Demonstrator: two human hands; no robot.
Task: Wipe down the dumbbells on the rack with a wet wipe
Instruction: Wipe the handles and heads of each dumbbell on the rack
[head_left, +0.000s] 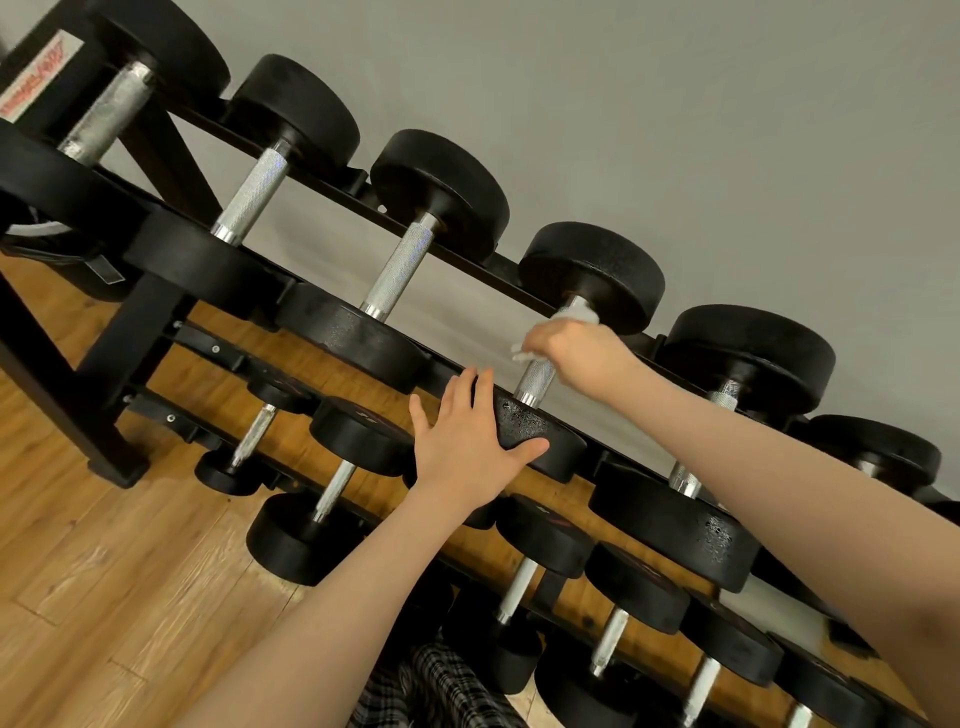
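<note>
Here, right hand (569, 348) gripping wet wipe (574, 317) round dumbbell (558, 358) handle, left hand (467, 449) spread flat on its near head

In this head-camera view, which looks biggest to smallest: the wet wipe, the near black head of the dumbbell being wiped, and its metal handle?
1. Near head, largest, though it sits closest to the camera.
2. Metal handle, partly covered.
3. Wet wipe, mostly hidden in the right hand.

Soft even light, tilted wide-angle view, slightly blurred throughout.
</note>
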